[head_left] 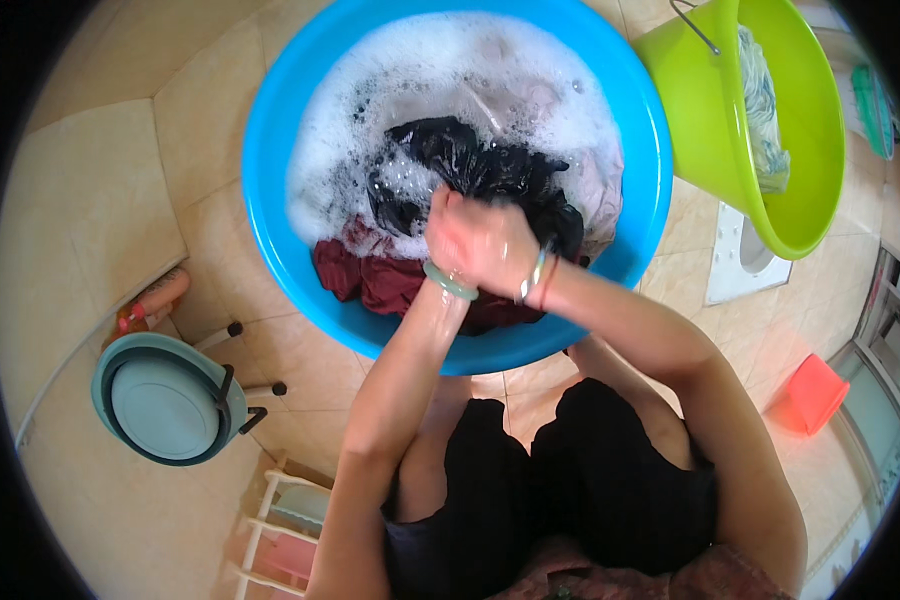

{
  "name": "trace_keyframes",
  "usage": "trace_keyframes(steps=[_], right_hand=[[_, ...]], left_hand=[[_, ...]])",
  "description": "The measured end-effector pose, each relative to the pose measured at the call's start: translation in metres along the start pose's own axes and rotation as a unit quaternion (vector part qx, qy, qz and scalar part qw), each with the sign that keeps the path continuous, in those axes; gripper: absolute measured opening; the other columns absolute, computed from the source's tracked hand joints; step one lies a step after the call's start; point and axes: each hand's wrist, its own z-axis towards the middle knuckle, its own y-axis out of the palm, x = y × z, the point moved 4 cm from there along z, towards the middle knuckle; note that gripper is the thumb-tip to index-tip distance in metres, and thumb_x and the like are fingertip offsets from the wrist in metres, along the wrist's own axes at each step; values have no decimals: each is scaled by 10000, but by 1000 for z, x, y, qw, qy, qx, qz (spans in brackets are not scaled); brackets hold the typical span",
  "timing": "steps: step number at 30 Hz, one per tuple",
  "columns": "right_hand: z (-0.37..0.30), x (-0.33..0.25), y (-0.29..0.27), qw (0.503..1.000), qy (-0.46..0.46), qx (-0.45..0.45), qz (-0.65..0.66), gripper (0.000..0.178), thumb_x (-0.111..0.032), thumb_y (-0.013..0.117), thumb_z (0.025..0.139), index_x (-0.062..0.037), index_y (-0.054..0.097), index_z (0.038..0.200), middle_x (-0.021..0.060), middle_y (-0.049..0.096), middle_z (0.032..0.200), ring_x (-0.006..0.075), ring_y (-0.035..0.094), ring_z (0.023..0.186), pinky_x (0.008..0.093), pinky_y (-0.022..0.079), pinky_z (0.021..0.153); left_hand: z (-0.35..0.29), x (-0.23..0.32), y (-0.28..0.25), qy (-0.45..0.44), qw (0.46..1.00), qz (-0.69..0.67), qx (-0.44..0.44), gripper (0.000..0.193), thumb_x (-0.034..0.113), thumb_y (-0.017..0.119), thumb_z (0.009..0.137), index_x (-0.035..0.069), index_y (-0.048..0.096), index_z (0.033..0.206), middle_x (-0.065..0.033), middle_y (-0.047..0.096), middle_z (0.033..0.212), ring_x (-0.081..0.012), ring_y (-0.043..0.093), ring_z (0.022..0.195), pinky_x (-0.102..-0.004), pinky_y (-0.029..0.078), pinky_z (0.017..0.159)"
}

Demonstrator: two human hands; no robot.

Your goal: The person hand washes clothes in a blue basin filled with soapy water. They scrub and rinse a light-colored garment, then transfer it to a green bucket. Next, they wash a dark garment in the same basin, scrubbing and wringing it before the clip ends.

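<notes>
A large blue basin [260, 190] holds clothes in foamy water. My left hand [450, 235], with a green bangle at its wrist, is closed over a wet black garment [445, 145]. Pressed against it is my right hand [505, 245], slightly blurred, also closed on the bunched black cloth; its fingers are partly hidden. A dark red garment [390, 284] lies beneath my wrists at the near side of the basin. Pale cloth [602, 205] shows at the right, and more lies under the white suds [340, 130].
A lime green bucket [690, 110] tilts at the upper right, with a pale patterned cloth [760, 110] over its rim. Left stands a grey-green folding basin [165, 408] beside a brush [160, 295]. A white rack [260, 525] is lower left, a coral container [815, 393] right.
</notes>
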Motion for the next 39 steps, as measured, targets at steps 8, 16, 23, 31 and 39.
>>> trace_keyframes(steps=[8, 16, 23, 31, 39], right_hand=[[23, 70, 22, 984, 169, 12, -61, 296, -268, 530, 956, -60, 576, 751, 159, 637, 680, 366, 645, 606, 470, 524, 525], [13, 51, 12, 998, 23, -38, -53, 157, -214, 576, 854, -97, 571, 749, 112, 613, 713, 311, 648, 637, 426, 530, 534], [30, 145, -27, 958, 181, 203, 87, 226, -220, 639, 926, -33, 637, 1052, 189, 633, 942, 357, 615, 873, 393, 491, 785], [24, 168, 5, 946, 322, -4, 47, 328, -49, 605, 875, -49, 586, 1203, 234, 634, 1121, 406, 601, 1033, 451, 476, 910], [10, -32, -12, 983, 16, -39, 179, 146, -199, 667, 874, -82, 581, 887, 95, 567, 844, 254, 638, 766, 362, 518, 602]], left_hand=[[9, -5, 7, -63, 912, 125, 387, 344, 356, 389, 1036, 114, 599, 1162, -40, 647, 1164, -203, 625, 1055, -368, 498, 937], [-6, -5, 47, -82, 945, 25, 316, 451, 403, 419, 1008, 126, 500, 1355, -33, 578, 1300, -214, 580, 1162, -398, 435, 1035], [32, 45, 91, 0, 959, 193, 207, 432, 420, 511, 1009, 150, 479, 1345, -52, 556, 1206, -204, 532, 1119, -362, 424, 972], [57, 28, 55, -75, 946, 253, 187, 612, 517, 483, 987, 134, 387, 1455, -78, 443, 1453, -235, 416, 1320, -391, 325, 1094], [30, 40, 68, -111, 980, 74, 148, 461, 332, 537, 1001, 22, 530, 1342, -98, 615, 1263, -215, 621, 1092, -373, 486, 992]])
